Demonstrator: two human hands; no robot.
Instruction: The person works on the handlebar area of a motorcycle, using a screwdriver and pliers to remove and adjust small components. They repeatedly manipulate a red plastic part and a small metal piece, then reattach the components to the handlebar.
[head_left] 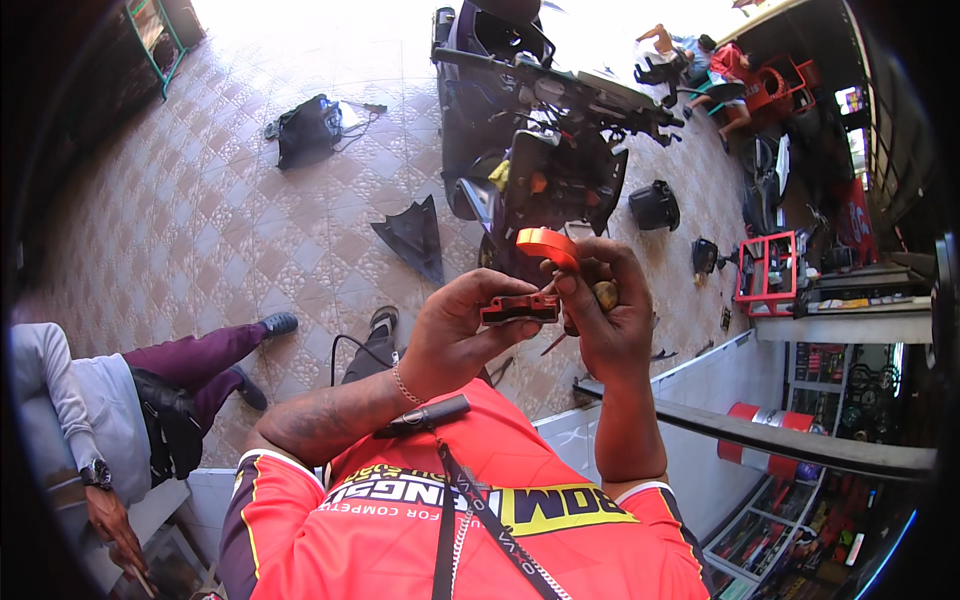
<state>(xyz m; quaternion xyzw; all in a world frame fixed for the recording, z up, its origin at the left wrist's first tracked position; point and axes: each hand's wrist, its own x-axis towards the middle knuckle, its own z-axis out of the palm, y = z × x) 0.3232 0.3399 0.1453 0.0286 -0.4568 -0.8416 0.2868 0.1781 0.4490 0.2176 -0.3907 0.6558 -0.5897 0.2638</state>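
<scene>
Both my hands are raised in front of my chest, close together. Between the thumb and fingers of my left hand [447, 335] is a small flat part [520, 309], dark with reddish edges. My right hand [612, 325] pinches a shiny orange curved band [548, 245], which looks like a ring or a strip, above that part. A rounded yellowish knob [606, 294] also shows in the right hand's grip; what it belongs to is hidden by the fingers. The fingertips of the two hands almost meet at the right end of the flat part.
Ahead stands a partly stripped scooter [540, 150]. Dark panels [415, 240] and a black bucket-like piece [655, 205] lie on the tiled floor [200, 200]. A person [90, 400] is at the left, others sit far right. A red frame [768, 275] and shelves stand right.
</scene>
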